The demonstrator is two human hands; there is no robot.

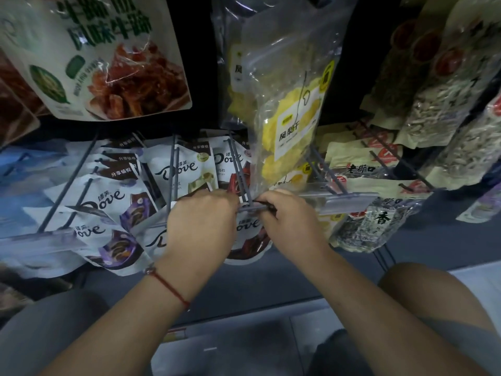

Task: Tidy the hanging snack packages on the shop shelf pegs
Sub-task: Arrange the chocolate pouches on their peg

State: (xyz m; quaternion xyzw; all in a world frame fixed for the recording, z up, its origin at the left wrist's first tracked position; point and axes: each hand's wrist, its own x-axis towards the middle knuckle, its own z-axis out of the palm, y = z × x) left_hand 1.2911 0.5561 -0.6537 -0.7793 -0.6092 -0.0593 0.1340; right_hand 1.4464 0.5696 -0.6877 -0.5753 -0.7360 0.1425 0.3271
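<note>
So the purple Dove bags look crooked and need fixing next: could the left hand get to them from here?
Probably yes. The left hand is at the peg's front end, and the purple Dove bags hang just to its left with nothing in front of them.

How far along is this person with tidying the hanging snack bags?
Done: the purple Dove bags hang in a row on their peg. In hand: the left hand and right hand both meet at the tip of the middle peg, over a red Dove bag. Left: the seed packets look crooked.
</note>
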